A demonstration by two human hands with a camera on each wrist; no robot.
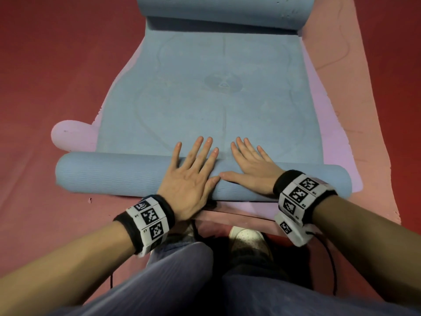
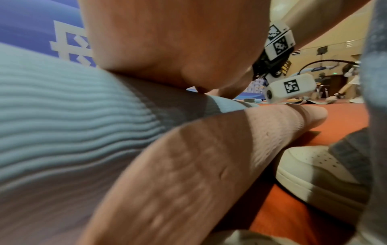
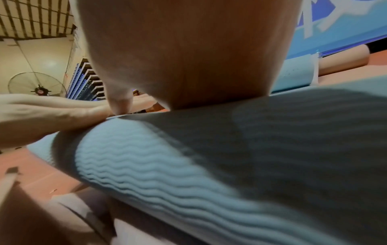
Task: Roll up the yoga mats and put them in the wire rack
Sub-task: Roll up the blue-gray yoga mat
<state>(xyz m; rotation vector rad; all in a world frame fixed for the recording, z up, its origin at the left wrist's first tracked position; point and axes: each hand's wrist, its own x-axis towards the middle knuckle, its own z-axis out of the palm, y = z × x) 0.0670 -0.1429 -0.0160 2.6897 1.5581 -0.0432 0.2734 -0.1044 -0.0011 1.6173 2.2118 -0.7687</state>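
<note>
A blue yoga mat (image 1: 205,99) lies on the floor in the head view, its near end wound into a roll (image 1: 109,176) and its far end curled up (image 1: 223,10). My left hand (image 1: 193,169) and right hand (image 1: 248,163) press flat on top of the roll, fingers straight and spread, thumbs nearly touching. The roll's ribbed blue surface (image 2: 62,119) fills the left wrist view under my palm (image 2: 167,41). In the right wrist view the ribbed roll (image 3: 167,165) lies under my right palm (image 3: 188,49). A lilac mat (image 1: 73,135) and a pink mat (image 1: 369,110) lie beneath.
Red floor (image 1: 57,65) lies to the left. My knees (image 1: 182,270) and a white shoe (image 1: 248,238) are just behind the roll; the shoe (image 2: 314,169) also shows in the left wrist view. A wall fan (image 3: 37,89) hangs far off. No wire rack in view.
</note>
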